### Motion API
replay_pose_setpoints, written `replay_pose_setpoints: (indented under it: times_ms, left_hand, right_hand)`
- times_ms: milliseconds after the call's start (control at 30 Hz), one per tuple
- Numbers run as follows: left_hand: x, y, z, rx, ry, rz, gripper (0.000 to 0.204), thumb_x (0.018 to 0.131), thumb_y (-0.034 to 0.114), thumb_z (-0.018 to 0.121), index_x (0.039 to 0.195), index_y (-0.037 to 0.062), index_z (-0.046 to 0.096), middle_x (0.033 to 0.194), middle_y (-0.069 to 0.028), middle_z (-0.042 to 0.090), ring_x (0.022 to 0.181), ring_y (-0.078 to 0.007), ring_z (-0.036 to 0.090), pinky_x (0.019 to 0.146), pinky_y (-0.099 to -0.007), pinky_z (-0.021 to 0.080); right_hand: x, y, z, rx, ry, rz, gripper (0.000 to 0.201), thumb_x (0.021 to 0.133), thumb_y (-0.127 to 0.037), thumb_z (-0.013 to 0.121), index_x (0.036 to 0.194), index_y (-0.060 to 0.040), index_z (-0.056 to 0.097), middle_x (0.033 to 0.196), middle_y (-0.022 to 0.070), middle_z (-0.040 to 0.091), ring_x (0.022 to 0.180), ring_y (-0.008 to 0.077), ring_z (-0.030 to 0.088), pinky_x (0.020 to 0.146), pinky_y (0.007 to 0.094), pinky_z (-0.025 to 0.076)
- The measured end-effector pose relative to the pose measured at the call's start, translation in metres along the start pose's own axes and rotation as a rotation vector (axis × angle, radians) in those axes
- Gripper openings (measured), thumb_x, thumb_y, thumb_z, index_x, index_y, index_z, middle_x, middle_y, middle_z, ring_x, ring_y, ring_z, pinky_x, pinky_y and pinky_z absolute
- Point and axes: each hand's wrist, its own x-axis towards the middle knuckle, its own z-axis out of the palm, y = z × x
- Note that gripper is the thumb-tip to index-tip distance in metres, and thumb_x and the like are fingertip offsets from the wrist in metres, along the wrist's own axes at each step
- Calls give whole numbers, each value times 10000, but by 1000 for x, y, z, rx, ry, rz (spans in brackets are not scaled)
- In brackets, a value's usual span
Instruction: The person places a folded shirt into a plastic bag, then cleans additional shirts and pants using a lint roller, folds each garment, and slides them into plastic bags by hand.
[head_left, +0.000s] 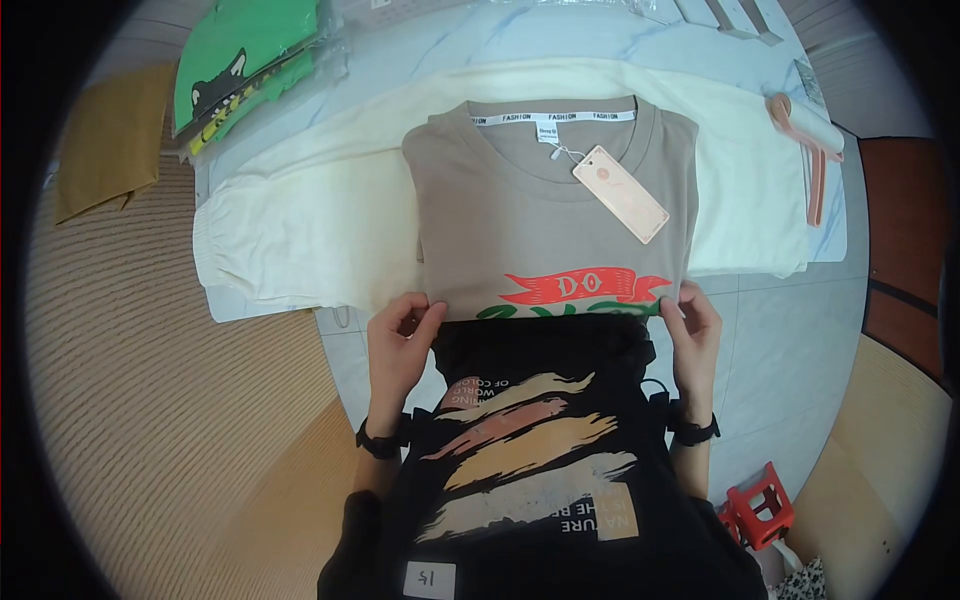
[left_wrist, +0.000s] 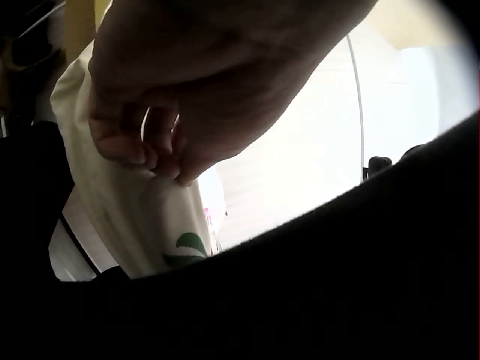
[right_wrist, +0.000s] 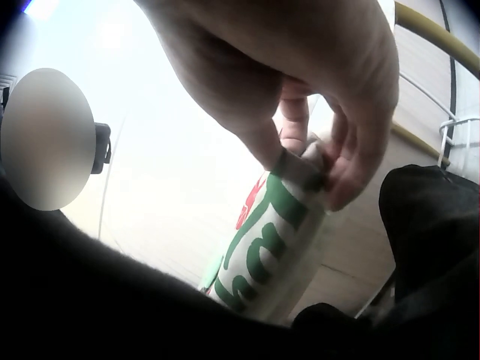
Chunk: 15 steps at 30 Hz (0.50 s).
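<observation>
A taupe T-shirt (head_left: 540, 210) with a red banner print lies folded on the table, its neckline at the far side. My left hand (head_left: 405, 335) pinches its near left corner between thumb and fingers. At the near right corner my right hand (head_left: 693, 325) pinches the cloth the same way. In the right wrist view, green lettering (right_wrist: 262, 251) runs along the folded edge beside the fingers. A pale pink hang tag (head_left: 622, 195) lies on the shirt below the collar. Under the shirt spreads a cream garment (head_left: 310, 225) with a gathered cuff at the left.
Green garments in clear plastic (head_left: 245, 65) lie at the table's far left, near a mustard cloth (head_left: 112, 140). A white roll with a pinkish strap (head_left: 808, 130) sits at the right edge of the marbled table (head_left: 400, 45). A red plastic object (head_left: 760, 508) stands low at the right.
</observation>
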Motion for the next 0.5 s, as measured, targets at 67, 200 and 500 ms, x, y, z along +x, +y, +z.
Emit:
replay_pose_setpoints:
  times_ms: [67, 200, 500]
  left_hand:
    - [0, 6, 2, 16, 100, 49, 126, 955, 106, 758, 931, -8, 711, 745, 1, 668, 643, -35, 578, 569, -206, 433]
    - [7, 21, -5, 150, 106, 88, 105, 941, 80, 760, 956, -17, 724, 780, -46, 716, 662, -65, 617, 603, -211, 460]
    - [109, 109, 7, 1057, 0, 923, 591, 919, 128, 755, 1471, 61, 556, 1495, -213, 555, 1440, -364, 483, 1185, -557, 368]
  right_hand:
    - [1, -2, 2, 15, 14, -7, 57, 1009, -33, 670, 1027, 14, 643, 1181, 74, 616, 1050, 139, 629, 878, 294, 562]
    - [-1, -29, 3, -258, 128, -58, 52, 974, -5, 683, 1012, 6, 648, 1118, 90, 633, 974, 156, 647, 858, 285, 548]
    - [80, -100, 27, -1062, -162, -659, 647, 925, -177, 701, 1508, -24, 464, 1573, 227, 415, 1433, 393, 419, 1196, 504, 323]
